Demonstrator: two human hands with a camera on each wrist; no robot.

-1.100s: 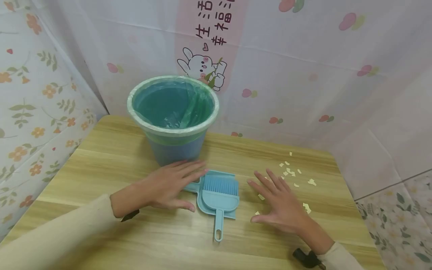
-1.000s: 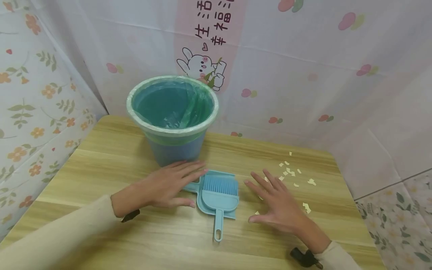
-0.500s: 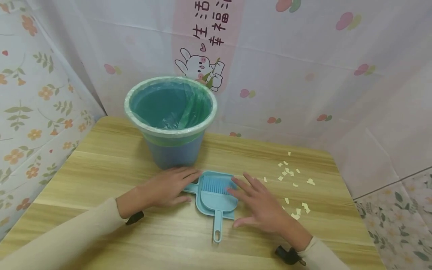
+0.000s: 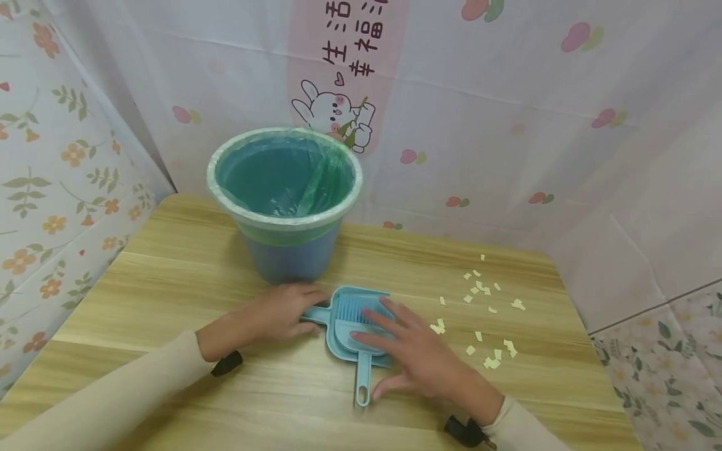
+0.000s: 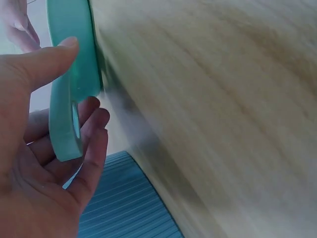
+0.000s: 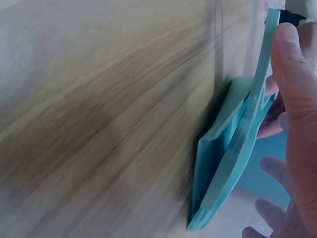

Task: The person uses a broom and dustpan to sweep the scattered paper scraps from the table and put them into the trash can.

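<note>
A light blue dustpan [image 4: 333, 346] lies flat on the wooden table [image 4: 271, 413], its handle pointing left. On top of it sits a matching small brush [image 4: 363, 371], bristles away from me and handle towards me. My left hand [image 4: 282, 311] is at the dustpan handle; in the left wrist view the thumb lies over that handle [image 5: 63, 124] and the fingers curl round its other side. Spread above the brush, my right hand [image 4: 420, 354] covers part of its head. In the right wrist view the thumb is close to the end of the brush handle [image 6: 267, 44].
Behind the left hand stands a blue bin [image 4: 290, 257] lined with a clear green bag. Several pale yellow paper scraps [image 4: 517, 305] are scattered over the right side of the table. A printed cloth [image 4: 479, 125] hangs along the back.
My right hand has moved left from beside the paper scraps to over the brush. The left hand has drawn back slightly and closed round the dustpan handle.
</note>
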